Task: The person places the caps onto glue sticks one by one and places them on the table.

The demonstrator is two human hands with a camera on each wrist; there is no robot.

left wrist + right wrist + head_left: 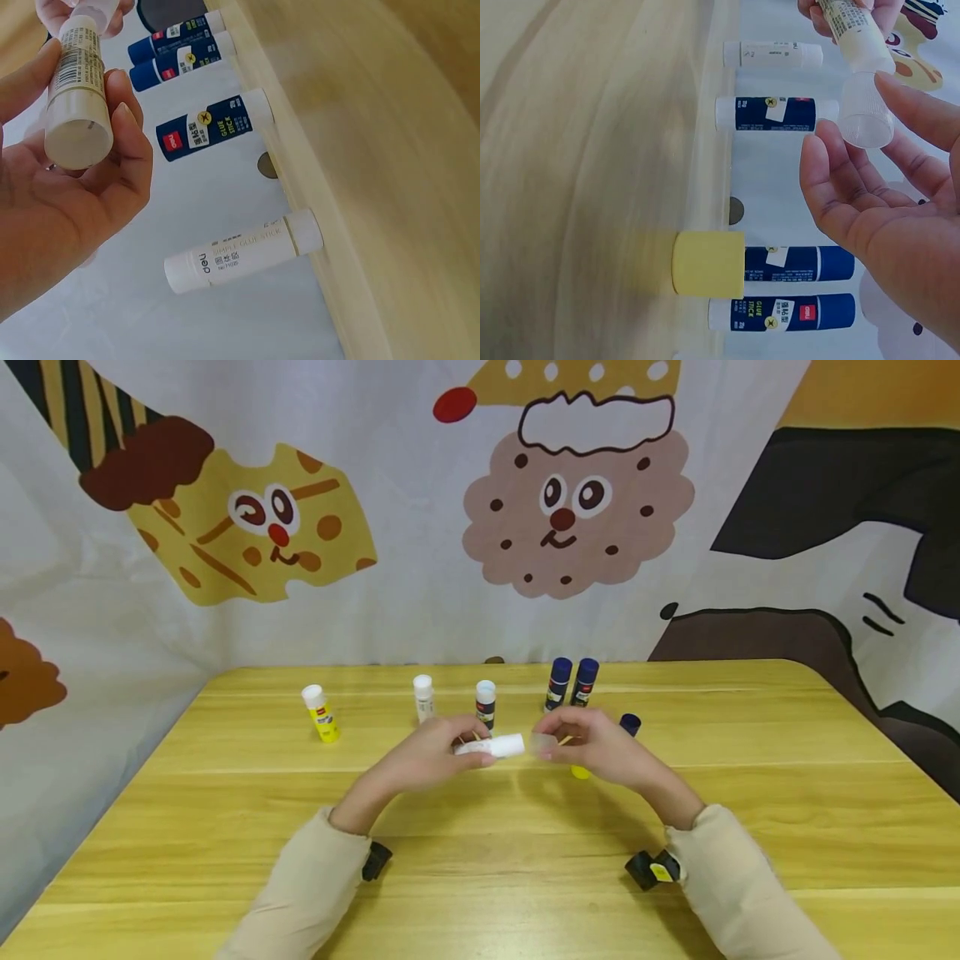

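Beige sleeves [315,885] reach over wood tabletop [495,893], which gives wide room between them; the side edges lie well apart from both hands. Above it, the left hand [431,752] grips a white glue stick [491,747], and the right hand [600,747] holds a translucent cap [866,112] just beside its end. The stick's long axis runs left to right, nearly level, that end pointing at the right hand. Partly hidden by the right hand are a short yellow cylinder [709,264] and a navy-topped stick [630,723]. Farther, a yellow glue stick [321,714], another white glue stick [244,253], a navy-labelled glue stick [214,125] and two navy-capped glue sticks [557,683] stand toward the far edge, before a printed cloth [405,552].
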